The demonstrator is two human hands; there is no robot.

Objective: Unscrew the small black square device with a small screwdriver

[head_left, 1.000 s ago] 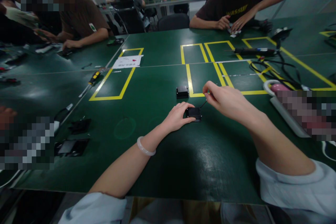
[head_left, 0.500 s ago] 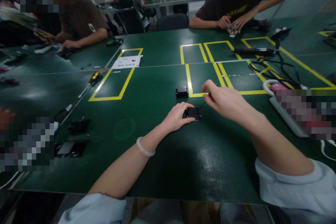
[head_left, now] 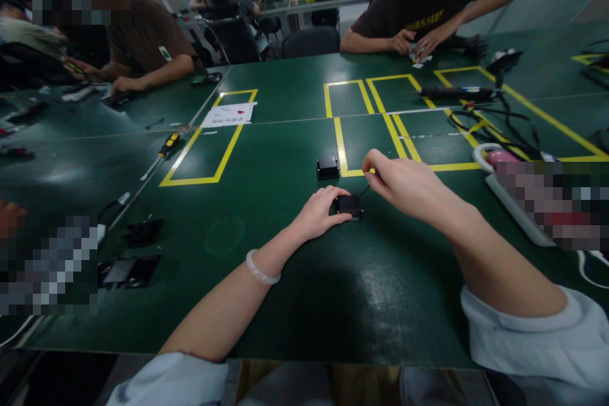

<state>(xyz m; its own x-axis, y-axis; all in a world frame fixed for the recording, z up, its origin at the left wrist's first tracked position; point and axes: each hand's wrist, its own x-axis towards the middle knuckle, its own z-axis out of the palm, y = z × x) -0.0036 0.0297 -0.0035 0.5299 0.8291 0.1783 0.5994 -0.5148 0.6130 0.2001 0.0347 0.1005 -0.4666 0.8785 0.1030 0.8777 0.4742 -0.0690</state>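
My left hand (head_left: 323,212) grips a small black box-like part (head_left: 349,204) on the green table, thumb on the near side and fingers on the far side. Pinched in my right hand (head_left: 392,174) is a thin dark tool (head_left: 365,190), like a slim screwdriver or hex key; its handle is hidden by my fingers. The tool slants down to the right far corner of the part. Just beyond stands a second, similar black part (head_left: 328,168), touched by neither hand.
Yellow tape (head_left: 190,181) outlines rectangles on the table (head_left: 285,304). A yellow-and-black screwdriver (head_left: 169,144) and a white paper (head_left: 230,114) lie left. Black pieces (head_left: 128,271) rest at near left. Cables (head_left: 504,127) and a white tray-like object (head_left: 518,216) are right. Two people work opposite.
The view has shifted slightly. My right hand stays at the part with the tool, its fingers turned a little; my left hand keeps its hold.
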